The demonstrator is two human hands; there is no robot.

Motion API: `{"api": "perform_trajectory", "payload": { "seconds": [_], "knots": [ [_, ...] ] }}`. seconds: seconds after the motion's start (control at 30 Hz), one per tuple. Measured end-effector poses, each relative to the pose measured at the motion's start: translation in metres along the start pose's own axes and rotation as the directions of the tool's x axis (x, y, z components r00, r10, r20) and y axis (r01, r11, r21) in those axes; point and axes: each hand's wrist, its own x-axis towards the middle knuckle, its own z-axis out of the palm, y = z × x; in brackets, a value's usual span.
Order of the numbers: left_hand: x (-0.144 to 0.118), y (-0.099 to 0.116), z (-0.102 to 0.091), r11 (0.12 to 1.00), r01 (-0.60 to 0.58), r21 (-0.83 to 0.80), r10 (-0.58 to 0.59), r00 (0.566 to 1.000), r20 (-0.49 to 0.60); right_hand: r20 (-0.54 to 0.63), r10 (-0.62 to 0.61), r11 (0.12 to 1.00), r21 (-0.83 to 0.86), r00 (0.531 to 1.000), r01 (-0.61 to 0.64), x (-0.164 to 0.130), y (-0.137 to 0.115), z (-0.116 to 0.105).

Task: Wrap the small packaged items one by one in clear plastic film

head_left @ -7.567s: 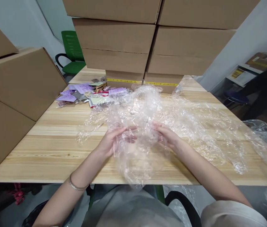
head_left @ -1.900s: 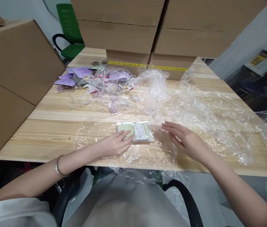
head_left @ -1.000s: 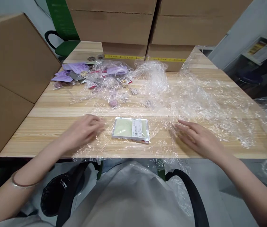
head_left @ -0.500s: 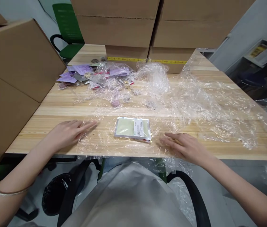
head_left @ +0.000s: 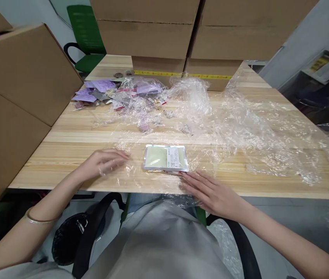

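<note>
A flat silver-edged pouch [head_left: 156, 157] with a pale green face and a white printed label lies near the front of the table, on top of clear plastic film [head_left: 129, 176]. Something thin and reddish shows under its front edge. My left hand [head_left: 106, 161] is left of the pouch, apart from it, over the film, its fingers stretched out and slightly blurred. My right hand [head_left: 211, 193] lies flat with straight fingers at the table's front edge, its fingertips by the pouch's front right corner. Whether they touch it I cannot tell. Neither hand holds anything.
Purple and silver packets [head_left: 103, 85] lie heaped at the back left of the wooden table [head_left: 65, 155]. Crumpled clear film [head_left: 257, 131] spreads over the right side. Cardboard boxes [head_left: 144, 38] wall the back, and another large box [head_left: 27, 77] stands at left. A black-lined bin [head_left: 68, 240] sits below.
My left hand has moved right toward the pouch. My right hand has moved left and nearer the front edge, close to the pouch's corner. The pouch lies much as before.
</note>
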Motion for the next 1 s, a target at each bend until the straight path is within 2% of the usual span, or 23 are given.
{"api": "perform_trajectory", "payload": {
  "seconds": [0.03, 0.1, 0.17, 0.2, 0.27, 0.33, 0.43, 0.5, 0.57, 0.6, 0.67, 0.7, 0.73, 0.8, 0.83, 0.87, 0.9, 0.93, 0.97, 1.0],
  "knots": [
    [0.001, 0.000, 0.001, 0.995, 0.084, -0.048, -0.086, 0.995, -0.054, -0.032, 0.006, 0.999, 0.032, 0.999, -0.005, -0.001, 0.004, -0.004],
    [0.003, 0.002, 0.004, 0.966, 0.224, -0.130, -0.244, 0.955, -0.168, -0.093, 0.062, 0.988, 0.148, 0.994, -0.048, -0.001, 0.014, -0.016],
    [0.007, 0.005, 0.006, 0.937, 0.288, -0.197, -0.333, 0.908, -0.254, -0.096, 0.209, 0.939, 0.299, 0.973, -0.172, 0.001, 0.026, -0.032],
    [0.010, 0.006, 0.007, 0.927, 0.305, -0.218, -0.359, 0.890, -0.280, -0.057, 0.311, 0.888, 0.373, 0.949, -0.269, 0.003, 0.034, -0.040],
    [0.014, 0.007, 0.010, 0.913, 0.331, -0.236, -0.394, 0.865, -0.311, 0.083, 0.521, 0.724, 0.483, 0.849, -0.492, 0.008, 0.052, -0.051],
    [0.018, 0.006, 0.011, 0.909, 0.354, -0.219, -0.412, 0.842, -0.348, 0.218, 0.669, 0.520, 0.546, 0.711, -0.657, 0.014, 0.072, -0.056],
    [0.019, -0.001, 0.012, 0.908, 0.408, -0.095, -0.406, 0.802, -0.439, 0.334, 0.768, 0.271, 0.604, 0.547, -0.749, 0.023, 0.096, -0.048],
    [0.018, -0.008, 0.011, 0.881, 0.469, 0.063, -0.383, 0.785, -0.487, 0.352, 0.805, 0.195, 0.603, 0.477, -0.774, 0.028, 0.104, -0.036],
    [0.017, -0.014, 0.010, 0.816, 0.525, 0.242, -0.365, 0.793, -0.488, 0.306, 0.846, 0.206, 0.568, 0.437, -0.797, 0.030, 0.107, -0.025],
    [0.016, -0.016, 0.011, 0.774, 0.542, 0.328, -0.361, 0.803, -0.474, 0.271, 0.860, 0.236, 0.540, 0.432, -0.808, 0.030, 0.107, -0.021],
    [0.013, -0.015, 0.013, 0.679, 0.547, 0.489, -0.335, 0.825, -0.456, 0.216, 0.870, 0.314, 0.453, 0.444, -0.835, 0.028, 0.103, -0.016],
    [0.012, -0.012, 0.015, 0.621, 0.542, 0.566, -0.285, 0.829, -0.481, 0.174, 0.877, 0.359, 0.384, 0.448, -0.851, 0.028, 0.100, -0.016],
    [0.011, -0.007, 0.019, 0.561, 0.529, 0.637, -0.190, 0.831, -0.522, 0.105, 0.885, 0.407, 0.296, 0.453, -0.864, 0.028, 0.095, -0.018],
    [0.010, 0.008, 0.028, 0.502, 0.439, 0.745, 0.119, 0.818, -0.562, -0.110, 0.869, 0.493, 0.095, 0.483, -0.865, 0.033, 0.082, -0.022],
    [0.012, 0.017, 0.035, 0.512, 0.328, 0.794, 0.278, 0.811, -0.515, -0.221, 0.820, 0.544, 0.012, 0.528, -0.839, 0.037, 0.074, -0.024],
    [0.014, 0.027, 0.042, 0.531, 0.156, 0.833, 0.406, 0.815, -0.412, -0.295, 0.745, 0.615, -0.043, 0.598, -0.787, 0.043, 0.065, -0.025],
    [0.019, 0.037, 0.049, 0.548, -0.051, 0.835, 0.492, 0.827, -0.272, -0.306, 0.656, 0.708, -0.068, 0.690, -0.703, 0.049, 0.057, -0.024],
    [0.026, 0.046, 0.057, 0.557, -0.257, 0.790, 0.524, 0.847, -0.094, -0.259, 0.555, 0.807, -0.064, 0.791, -0.587, 0.056, 0.049, -0.022],
    [0.033, 0.053, 0.065, 0.571, -0.402, 0.716, 0.511, 0.857, 0.074, -0.183, 0.449, 0.886, -0.037, 0.875, -0.462, 0.063, 0.042, -0.017],
    [0.042, 0.058, 0.073, 0.602, -0.460, 0.652, 0.454, 0.870, 0.194, -0.103, 0.352, 0.936, 0.004, 0.930, -0.353, 0.070, 0.036, -0.010]
  ]
}}
